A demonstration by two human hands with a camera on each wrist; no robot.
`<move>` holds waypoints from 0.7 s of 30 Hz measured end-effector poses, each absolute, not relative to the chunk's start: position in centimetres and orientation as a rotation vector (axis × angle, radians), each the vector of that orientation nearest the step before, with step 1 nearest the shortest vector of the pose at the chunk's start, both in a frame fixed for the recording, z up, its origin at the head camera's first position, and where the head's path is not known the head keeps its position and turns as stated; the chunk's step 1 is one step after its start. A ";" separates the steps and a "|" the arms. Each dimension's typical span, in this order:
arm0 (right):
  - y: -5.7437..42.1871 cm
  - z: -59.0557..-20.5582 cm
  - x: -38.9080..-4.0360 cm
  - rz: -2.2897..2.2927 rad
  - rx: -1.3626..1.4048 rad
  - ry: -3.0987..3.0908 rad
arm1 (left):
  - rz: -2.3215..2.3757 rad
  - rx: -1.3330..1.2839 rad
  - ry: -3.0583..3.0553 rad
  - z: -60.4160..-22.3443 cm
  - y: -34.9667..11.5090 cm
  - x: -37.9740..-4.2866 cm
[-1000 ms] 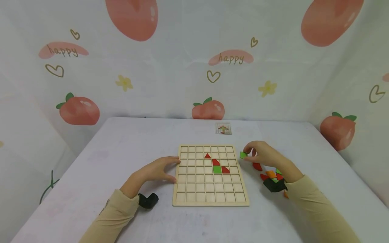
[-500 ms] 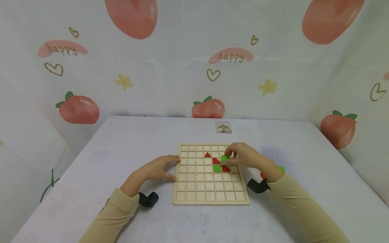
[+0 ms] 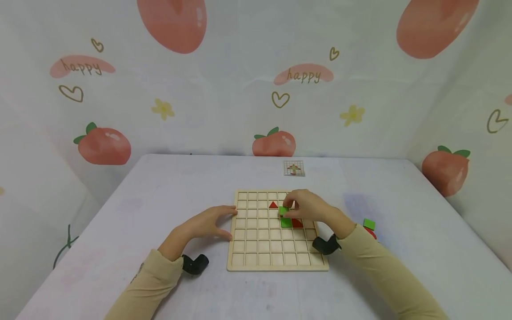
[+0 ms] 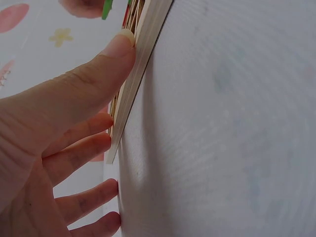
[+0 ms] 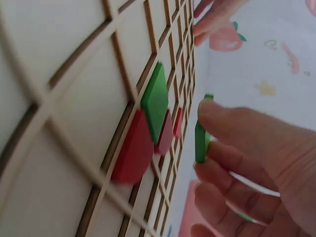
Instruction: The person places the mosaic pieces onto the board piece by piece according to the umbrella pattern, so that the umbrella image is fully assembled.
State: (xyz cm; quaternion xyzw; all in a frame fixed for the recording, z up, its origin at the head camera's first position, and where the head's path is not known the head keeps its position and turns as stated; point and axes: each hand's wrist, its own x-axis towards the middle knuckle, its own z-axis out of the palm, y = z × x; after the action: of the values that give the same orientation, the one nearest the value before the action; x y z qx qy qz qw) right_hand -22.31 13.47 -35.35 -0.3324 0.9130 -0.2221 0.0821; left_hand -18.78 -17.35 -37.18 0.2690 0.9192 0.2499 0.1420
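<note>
My right hand [image 3: 310, 208] pinches a green square tile [image 5: 201, 136] between thumb and fingers, held above the wooden grid board [image 3: 262, 246]. In the head view it overlaps the spot of a red quarter-circle piece [image 5: 165, 132], which it hides there. Another green square [image 3: 286, 223] is set in a cell, with a second red quarter-circle [image 3: 297, 223] in the cell to its right. A small red triangle [image 3: 273, 205] lies farther back on the board. My left hand [image 3: 206, 223] touches the board's left edge with thumb and fingertips, fingers spread.
A small pattern card [image 3: 294, 168] lies behind the board. To the right, a green square piece [image 3: 369, 224] and a red piece [image 3: 371, 233] show beyond the right sleeve [image 3: 380, 266], which hides part of the table. A green cord [image 3: 66, 246] is at the left.
My right hand has carried the green square tile leftward from beside the board to over its middle, above the upper red quarter-circle. The left hand stays at the board's edge.
</note>
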 end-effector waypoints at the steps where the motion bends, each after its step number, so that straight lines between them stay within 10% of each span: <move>1: 13.2 -35.4 -22.3 -0.661 -0.987 2.727 | 0.716 0.782 2.655 -37.2 -17.4 -18.8; 21: 10.4 -35.9 -22.7 -0.525 -0.886 2.744 | 0.703 0.797 2.662 -37.2 -17.4 -18.8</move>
State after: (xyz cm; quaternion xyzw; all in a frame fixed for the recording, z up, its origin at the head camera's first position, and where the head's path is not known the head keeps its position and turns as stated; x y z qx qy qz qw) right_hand -22.71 10.37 -35.94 -0.3008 0.9310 -0.1783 0.1053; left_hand -18.76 -17.40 -37.20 0.2753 0.9199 0.2430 0.1372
